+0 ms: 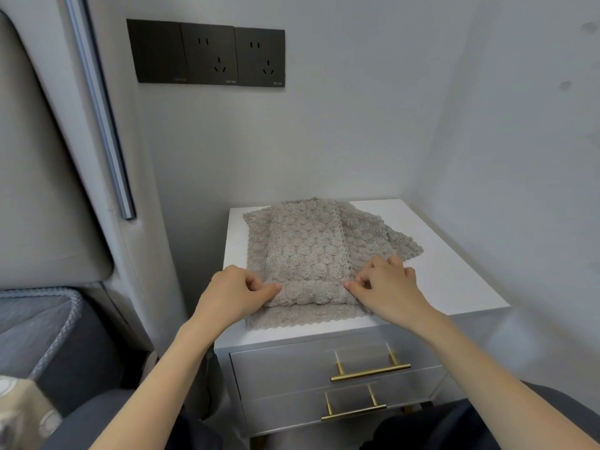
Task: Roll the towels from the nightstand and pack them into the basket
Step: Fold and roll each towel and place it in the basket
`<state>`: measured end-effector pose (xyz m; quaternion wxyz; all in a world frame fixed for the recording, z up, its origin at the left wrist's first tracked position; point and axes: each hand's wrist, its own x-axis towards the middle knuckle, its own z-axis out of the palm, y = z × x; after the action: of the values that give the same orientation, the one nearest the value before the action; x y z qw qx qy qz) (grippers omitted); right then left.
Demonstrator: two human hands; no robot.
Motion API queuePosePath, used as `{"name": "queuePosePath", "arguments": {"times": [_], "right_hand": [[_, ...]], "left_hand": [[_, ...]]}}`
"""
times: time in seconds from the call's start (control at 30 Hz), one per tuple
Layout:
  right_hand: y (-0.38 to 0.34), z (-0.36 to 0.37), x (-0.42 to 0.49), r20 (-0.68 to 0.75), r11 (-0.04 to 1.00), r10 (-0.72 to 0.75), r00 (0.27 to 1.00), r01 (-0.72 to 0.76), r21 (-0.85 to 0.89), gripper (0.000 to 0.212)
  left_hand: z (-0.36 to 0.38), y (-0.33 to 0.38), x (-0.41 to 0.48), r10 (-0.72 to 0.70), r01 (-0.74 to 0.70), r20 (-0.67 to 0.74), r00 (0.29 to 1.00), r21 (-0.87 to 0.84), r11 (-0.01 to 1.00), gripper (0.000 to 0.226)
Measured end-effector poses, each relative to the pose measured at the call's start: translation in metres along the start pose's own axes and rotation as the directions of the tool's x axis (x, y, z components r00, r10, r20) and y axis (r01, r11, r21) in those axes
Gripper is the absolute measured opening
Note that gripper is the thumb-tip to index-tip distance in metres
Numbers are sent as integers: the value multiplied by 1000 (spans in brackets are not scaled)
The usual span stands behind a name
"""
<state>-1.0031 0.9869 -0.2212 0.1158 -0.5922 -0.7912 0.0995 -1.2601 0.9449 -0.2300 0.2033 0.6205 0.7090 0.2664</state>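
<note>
Left hand (235, 295) and right hand (388, 287) each pinch an end of the folded beige fluffy towel's (308, 251) near roll between them, likely keeping it even on the white nightstand surface (454, 274).

left hand (232, 295), right hand (388, 287), fingers (272, 289) curled, pinching

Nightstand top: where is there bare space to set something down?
The widest bare patch of the nightstand lies right of the towels, toward the wall. A thin strip runs along the front edge. The middle is crowded: left hand and right hand pinch the towels.
</note>
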Motion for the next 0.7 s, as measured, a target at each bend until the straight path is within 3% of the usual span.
{"name": "queuePosePath", "arguments": {"times": [0.1,0.17,0.2,0.27,0.37,0.47,0.7], "right_hand": [[-9,1,-6,-177,987,-84,981,57,-150,26],[-18,-1,-11,-357,959,-277,892,232,-165,10],[-22,0,-13,-414,927,-375,829,337,-164,15],[-29,2,-16,-442,833,-545,712,522,-186,21],[-37,9,-19,-384,725,-686,617,625,-290,18],[-40,20,-22,-305,703,-710,635,618,-351,25],[-29,16,-24,-268,797,-601,753,543,-263,23]], "left_hand": [[3,9,-6,98,-94,-107,989,43,995,26],[3,16,-11,320,-306,-182,930,101,947,19],[1,19,-14,443,-418,-184,878,160,894,19],[0,22,-16,612,-572,-136,779,247,783,24],[1,21,-16,615,-579,-114,781,238,780,23],[3,18,-18,590,-557,-111,800,230,798,22],[-4,8,-23,592,-533,-108,799,329,779,20]]}}
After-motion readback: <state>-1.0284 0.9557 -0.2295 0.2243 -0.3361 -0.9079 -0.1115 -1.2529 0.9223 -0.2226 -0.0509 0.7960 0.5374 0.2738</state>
